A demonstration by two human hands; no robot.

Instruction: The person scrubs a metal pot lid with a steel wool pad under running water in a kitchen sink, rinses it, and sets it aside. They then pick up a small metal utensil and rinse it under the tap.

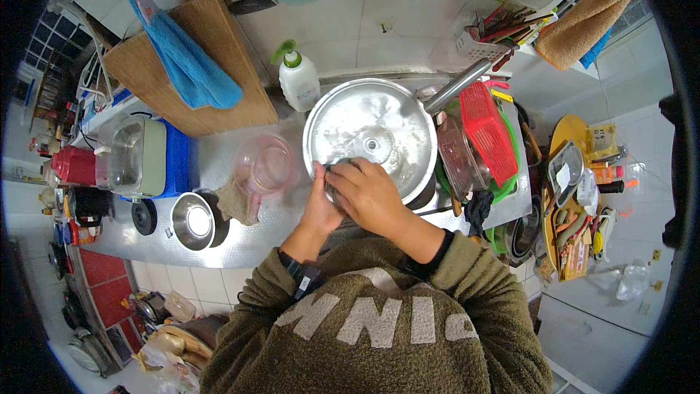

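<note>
A large round metal lid or pan (383, 115), shiny, with a small round fitting near its middle, lies ahead of me at the sink. My left hand (322, 205) is at its lower left edge, thumb up along the rim. Across it lies my right hand (367, 191), its fingers curled over a small dark thing (331, 167) that is mostly hidden. What that thing is, I cannot tell. Left of my hands are a clear pink plastic jug (268, 167), a beige cloth (233, 201) and a steel bowl (193, 221). A white pump bottle (299, 85) stands behind.
To the right, a red plastic basket (488, 134) leans on a green rack. A wooden cutting board (191, 71) with a blue cloth (202, 82) over it stands back left. Further left are a pale green container (150, 156) and a black round lid (144, 216).
</note>
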